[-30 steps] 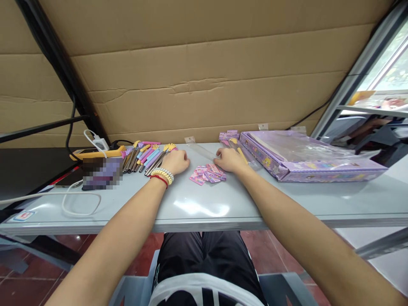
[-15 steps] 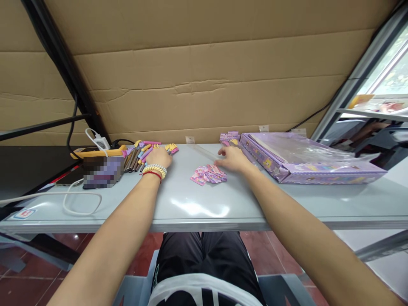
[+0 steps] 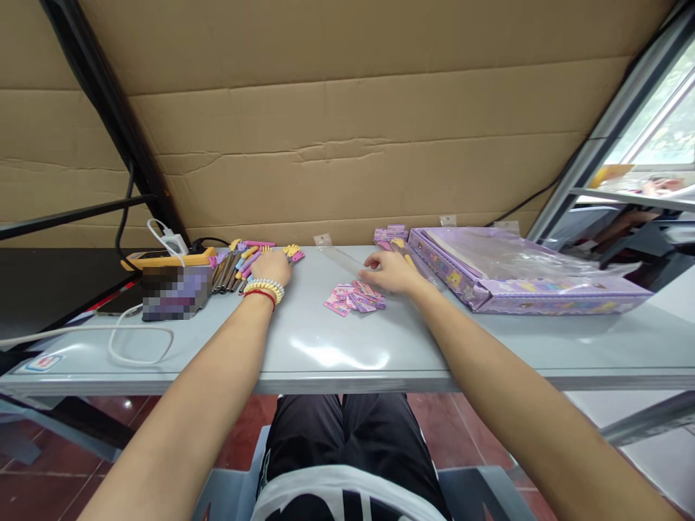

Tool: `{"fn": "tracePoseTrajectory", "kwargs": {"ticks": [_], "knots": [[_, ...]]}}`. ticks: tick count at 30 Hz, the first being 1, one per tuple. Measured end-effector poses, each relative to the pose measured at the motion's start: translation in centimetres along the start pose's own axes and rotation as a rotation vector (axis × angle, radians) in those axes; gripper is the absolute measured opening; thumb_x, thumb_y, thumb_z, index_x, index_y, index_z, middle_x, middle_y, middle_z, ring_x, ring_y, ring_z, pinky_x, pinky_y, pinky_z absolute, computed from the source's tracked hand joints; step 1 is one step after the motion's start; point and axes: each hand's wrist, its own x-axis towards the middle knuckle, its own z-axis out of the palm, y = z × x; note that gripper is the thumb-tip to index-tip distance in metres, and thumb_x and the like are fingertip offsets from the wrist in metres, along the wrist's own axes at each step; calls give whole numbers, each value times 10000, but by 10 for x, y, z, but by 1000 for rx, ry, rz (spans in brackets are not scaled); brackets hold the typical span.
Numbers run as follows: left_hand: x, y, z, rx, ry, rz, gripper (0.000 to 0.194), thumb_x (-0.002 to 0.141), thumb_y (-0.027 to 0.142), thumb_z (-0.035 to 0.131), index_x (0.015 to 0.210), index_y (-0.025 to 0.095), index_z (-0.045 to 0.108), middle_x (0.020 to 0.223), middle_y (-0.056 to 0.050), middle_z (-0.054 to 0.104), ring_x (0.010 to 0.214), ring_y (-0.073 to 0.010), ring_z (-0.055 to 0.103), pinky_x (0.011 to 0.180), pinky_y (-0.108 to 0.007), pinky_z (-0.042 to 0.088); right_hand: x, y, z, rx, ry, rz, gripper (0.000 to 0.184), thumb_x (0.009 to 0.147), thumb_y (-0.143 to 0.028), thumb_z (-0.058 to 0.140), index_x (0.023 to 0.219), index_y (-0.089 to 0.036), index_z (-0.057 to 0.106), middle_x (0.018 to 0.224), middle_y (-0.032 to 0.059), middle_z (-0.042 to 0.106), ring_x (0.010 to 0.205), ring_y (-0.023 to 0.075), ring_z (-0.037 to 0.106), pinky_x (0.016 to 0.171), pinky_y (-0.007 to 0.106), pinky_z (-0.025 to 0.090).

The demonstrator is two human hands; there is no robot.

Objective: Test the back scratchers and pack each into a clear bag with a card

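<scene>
My left hand (image 3: 276, 268) rests at the right side of a pile of colourful pens (image 3: 231, 269) with brown barrels and pink, purple and yellow parts. Its fingers are hidden among them, so I cannot see a grip. Yellow and pink pen toppers (image 3: 293, 251) show just beyond this hand. My right hand (image 3: 389, 272) pinches the near end of a long clear plastic bag (image 3: 339, 257), which lies slanting on the table with its tab toward the back. Just in front of the right fingers is a loose heap of small pink and purple cards (image 3: 355, 297).
A purple printed box (image 3: 554, 302) with clear film stands on the right. Behind my right hand lie bagged pens with purple card tops (image 3: 391, 234). At left are a yellow power strip (image 3: 200, 257), a phone-like item (image 3: 119, 300) and a white cable (image 3: 142, 362). Cardboard (image 3: 347, 188) closes the back.
My right hand has moved slightly left and its fingers have closed on the end of the clear bag. The left hand stays on the pens.
</scene>
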Motion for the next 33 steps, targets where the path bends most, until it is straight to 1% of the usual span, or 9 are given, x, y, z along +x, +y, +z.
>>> {"fn": "tracePoseTrajectory", "kwargs": {"ticks": [3,9,14,18,21,24,28,31,33], "knots": [[0,2,0,55,-2,-33,327,835,173,457,1043,72,688,1053,-253,672,984,-324,652,783,-381,501,-1,-1,-1,3,6,4,355,777,-385,594,1017,-142,695,1022,80,696,884,184,614,699,240,414],[3,0,-1,34,-34,-3,343,817,175,447,1039,70,686,1072,-250,668,986,-330,646,752,-373,500,-1,-3,-1,16,44,-10,312,779,-358,578,974,-149,705,995,79,694,868,183,606,696,245,413],[-6,10,-10,-38,60,90,295,844,198,474,1057,79,640,1048,-232,656,1022,-328,626,807,-373,482,-5,-12,-4,119,132,-59,273,786,-356,571,911,-153,704,906,58,695,773,152,586,687,247,411],[-22,30,-12,-119,127,280,287,916,226,381,1063,111,599,1079,-180,627,1008,-279,616,832,-354,459,-6,-19,-5,351,121,-27,277,806,-396,555,800,-149,680,763,36,670,665,124,542,607,240,389],[-32,44,-11,-134,162,449,272,939,245,362,1040,133,588,1054,-141,612,968,-248,613,805,-328,446,-3,-20,-3,664,47,46,361,782,-502,590,738,-145,619,700,32,633,550,89,470,494,227,340],[-38,52,-9,-134,182,569,259,943,233,360,1033,133,581,1016,-126,596,949,-240,602,802,-331,432,0,-19,0,1010,-11,68,428,687,-568,678,728,-155,573,653,15,599,487,71,434,419,214,292],[-40,53,-8,-193,211,643,238,940,228,370,1015,138,577,1002,-115,579,960,-228,576,832,-331,420,0,-18,0,1281,-46,20,477,598,-552,763,816,-156,610,636,-15,592,475,61,444,399,198,287],[-39,52,-8,-294,233,655,230,938,255,382,995,151,578,1025,-102,574,982,-214,561,850,-323,416,1,-17,0,1381,-23,0,473,586,-515,791,849,-158,627,692,-6,627,511,65,484,399,191,299],[-39,51,-8,-353,202,647,240,936,300,392,971,160,585,1027,-93,583,969,-206,566,836,-316,418,2,-15,0,1415,16,14,441,608,-502,788,835,-161,625,700,-3,630,526,66,499,405,187,312]]}}
